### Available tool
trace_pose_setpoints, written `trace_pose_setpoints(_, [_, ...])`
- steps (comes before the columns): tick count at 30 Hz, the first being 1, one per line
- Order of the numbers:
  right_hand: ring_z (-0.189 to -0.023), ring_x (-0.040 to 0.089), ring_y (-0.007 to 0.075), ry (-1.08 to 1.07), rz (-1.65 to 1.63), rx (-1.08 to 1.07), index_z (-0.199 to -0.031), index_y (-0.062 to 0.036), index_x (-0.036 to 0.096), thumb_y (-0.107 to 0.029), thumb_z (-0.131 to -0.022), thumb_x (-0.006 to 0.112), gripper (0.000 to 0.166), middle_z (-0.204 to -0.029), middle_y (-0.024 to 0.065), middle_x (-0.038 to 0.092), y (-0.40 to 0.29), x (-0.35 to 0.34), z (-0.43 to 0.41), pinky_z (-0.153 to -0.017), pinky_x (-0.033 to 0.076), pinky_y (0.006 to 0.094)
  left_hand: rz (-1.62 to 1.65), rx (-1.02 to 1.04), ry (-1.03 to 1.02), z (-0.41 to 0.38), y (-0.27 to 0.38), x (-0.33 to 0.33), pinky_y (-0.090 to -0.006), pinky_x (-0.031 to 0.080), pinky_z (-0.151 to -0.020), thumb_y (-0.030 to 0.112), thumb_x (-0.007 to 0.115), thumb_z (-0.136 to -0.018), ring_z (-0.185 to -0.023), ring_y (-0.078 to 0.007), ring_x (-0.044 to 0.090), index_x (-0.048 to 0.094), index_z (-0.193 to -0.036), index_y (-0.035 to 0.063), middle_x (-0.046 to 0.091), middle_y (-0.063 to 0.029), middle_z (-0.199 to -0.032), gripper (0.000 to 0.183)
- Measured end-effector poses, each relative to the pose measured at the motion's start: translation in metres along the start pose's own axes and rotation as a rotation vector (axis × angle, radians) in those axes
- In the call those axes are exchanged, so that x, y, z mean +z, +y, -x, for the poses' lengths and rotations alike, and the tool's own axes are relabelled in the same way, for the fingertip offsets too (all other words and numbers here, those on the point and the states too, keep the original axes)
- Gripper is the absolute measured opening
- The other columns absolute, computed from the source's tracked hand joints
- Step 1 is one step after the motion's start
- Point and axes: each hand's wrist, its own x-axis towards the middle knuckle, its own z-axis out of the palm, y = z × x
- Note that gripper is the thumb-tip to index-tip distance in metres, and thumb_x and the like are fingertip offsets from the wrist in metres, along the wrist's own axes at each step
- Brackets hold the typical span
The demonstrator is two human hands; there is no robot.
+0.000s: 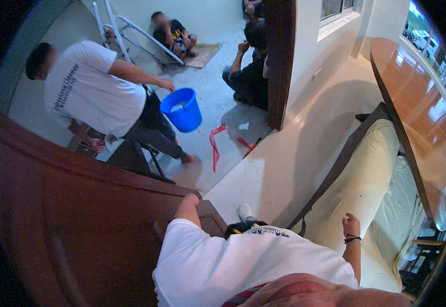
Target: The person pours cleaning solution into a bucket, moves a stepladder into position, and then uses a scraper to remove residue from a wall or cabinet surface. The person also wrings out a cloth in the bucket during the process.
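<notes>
On the left, my left hand [192,199] is at the edge of a dark brown panelled wooden door [104,215]; its fingers are mostly hidden, so its hold on the door is unclear. My right hand [351,223], a dark band at its wrist, hangs with loosely bent fingers and nothing visible in it. Under and beside it lies a long piece draped in cream fabric [364,192]. Beyond the doorway, a person in a white T-shirt [96,88] holds a blue plastic bucket [186,117] by its handle.
A white stepladder [121,34] stands near a seated person [175,36]. Another person in black [251,73] is beside the dark door frame [280,65]. Red-and-white tape [214,147] and a red-handled tool [250,147] lie on the floor. A polished wooden tabletop [418,103] stands at right.
</notes>
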Motion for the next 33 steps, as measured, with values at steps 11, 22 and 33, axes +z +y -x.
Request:
trace_pose_setpoints(11, [-0.053,0.053,0.0198,-0.144,-0.040,0.314,-0.083,-0.0069,0.059,-0.024,-0.071,0.055,0.021,-0.064,0.0042,0.056,0.035,0.089,-0.168,-0.053,0.046,0.0381,0.702,-0.105,0.082,-0.015,-0.048,-0.047,-0.0408,0.041,-0.036,0.010,0.040,-0.074,-0.042,-0.0266,0.054,0.055,-0.063,-0.0051,0.055,-0.0192,-0.055,0.024])
trace_pose_setpoints(22, [-0.091,0.053,0.0245,-0.650,0.845,-0.363,-0.097,-0.0071,0.054,-0.023,-0.081,0.040,0.027,-0.101,0.0113,0.054,-0.146,0.166,-0.336,-0.075,0.043,0.0370,0.548,0.031,0.204,-0.023,-0.054,-0.163,-0.0409,0.043,-0.039,0.014,0.041,-0.076,-0.044,-0.0251,0.055,0.057,-0.067,-0.0024,0.056,-0.0177,-0.057,0.025])
trace_pose_setpoints(33, [-0.104,0.046,0.0245,-0.737,0.982,-0.763,-0.113,-0.0016,0.045,-0.017,-0.085,0.036,0.033,-0.116,0.0120,0.046,-0.485,0.246,-0.506,-0.086,0.038,0.0330,0.731,0.444,0.865,0.093,0.046,-0.291,-0.0346,0.042,-0.074,0.018,0.054,-0.068,-0.083,-0.0289,0.053,0.058,-0.087,0.0032,0.056,-0.0158,-0.084,0.025])
